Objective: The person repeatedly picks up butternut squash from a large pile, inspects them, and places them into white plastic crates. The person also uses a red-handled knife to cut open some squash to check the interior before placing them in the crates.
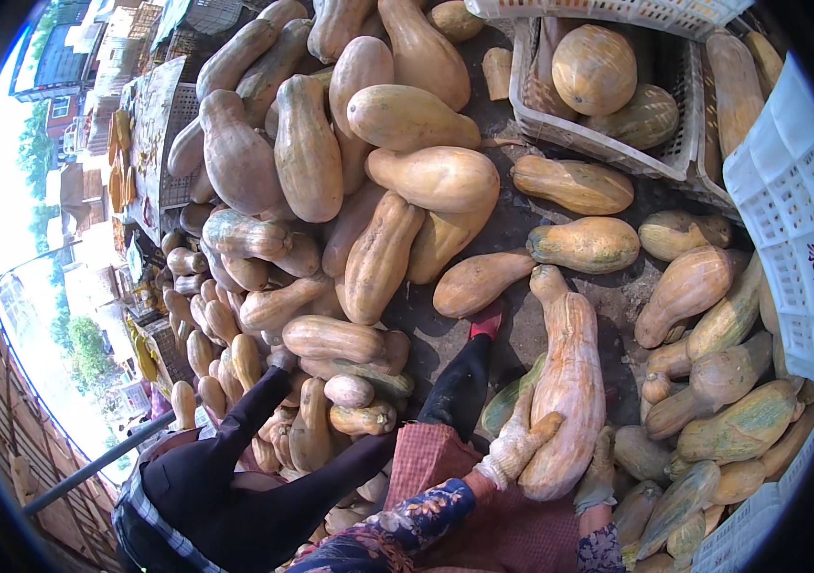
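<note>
A long, heavy butternut-type squash (570,401) with ribbed, pale orange skin lies between my two gloved hands, its narrow neck pointing away from me. My left hand (522,448), in a soiled cream work glove, grips its left side with the thumb across the top. On the other side my right hand (598,465), also gloved, presses against the lower right flank; its fingertips are partly hidden. Just left of my left hand a greener squash (514,394) shows in part. Beyond the neck lie a tan squash (484,283) and a green-tipped squash (584,245).
A large squash heap (378,215) rises ahead and left; another pile (722,401) lies right. A plastic crate (611,154) holding squashes stands ahead right, beside a white crate (783,215). At left a co-worker in dark clothing (199,473) reaches a gloved hand (281,358) into the heap.
</note>
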### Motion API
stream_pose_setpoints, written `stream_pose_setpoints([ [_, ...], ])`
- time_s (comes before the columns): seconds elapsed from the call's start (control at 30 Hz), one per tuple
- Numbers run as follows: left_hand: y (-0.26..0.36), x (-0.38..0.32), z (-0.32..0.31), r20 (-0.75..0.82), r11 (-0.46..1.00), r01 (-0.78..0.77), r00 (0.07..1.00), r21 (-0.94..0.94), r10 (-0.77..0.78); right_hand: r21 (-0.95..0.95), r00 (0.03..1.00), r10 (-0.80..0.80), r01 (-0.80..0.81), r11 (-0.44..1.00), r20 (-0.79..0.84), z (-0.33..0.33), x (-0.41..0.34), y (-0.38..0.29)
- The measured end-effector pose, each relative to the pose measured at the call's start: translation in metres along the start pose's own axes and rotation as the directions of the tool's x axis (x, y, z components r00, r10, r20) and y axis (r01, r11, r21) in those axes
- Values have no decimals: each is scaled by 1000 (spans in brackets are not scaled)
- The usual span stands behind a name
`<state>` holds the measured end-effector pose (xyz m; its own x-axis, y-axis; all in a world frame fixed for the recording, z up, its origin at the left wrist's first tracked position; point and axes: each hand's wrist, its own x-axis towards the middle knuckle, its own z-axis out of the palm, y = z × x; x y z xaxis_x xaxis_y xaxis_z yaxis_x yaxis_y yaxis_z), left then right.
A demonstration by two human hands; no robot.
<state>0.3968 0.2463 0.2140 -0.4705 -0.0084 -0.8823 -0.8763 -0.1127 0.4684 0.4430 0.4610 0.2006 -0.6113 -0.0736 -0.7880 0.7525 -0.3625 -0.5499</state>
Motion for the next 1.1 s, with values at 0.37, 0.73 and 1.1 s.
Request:
stream_pose_setpoints([
  [0.37,146,-111,-253,-539,594,-504,831,-627,136,-443,822,-95,395,805,561,381,59,-79],
  [0.73,207,11,-527,-783,826,-527,593,-199,190,-510,595,160,485,711,788,587,116,-10],
  [1.1,171,128,-341,-365,986,-91,930,-139,35,397,882,434,-339,853,-181,167,80,93],
])
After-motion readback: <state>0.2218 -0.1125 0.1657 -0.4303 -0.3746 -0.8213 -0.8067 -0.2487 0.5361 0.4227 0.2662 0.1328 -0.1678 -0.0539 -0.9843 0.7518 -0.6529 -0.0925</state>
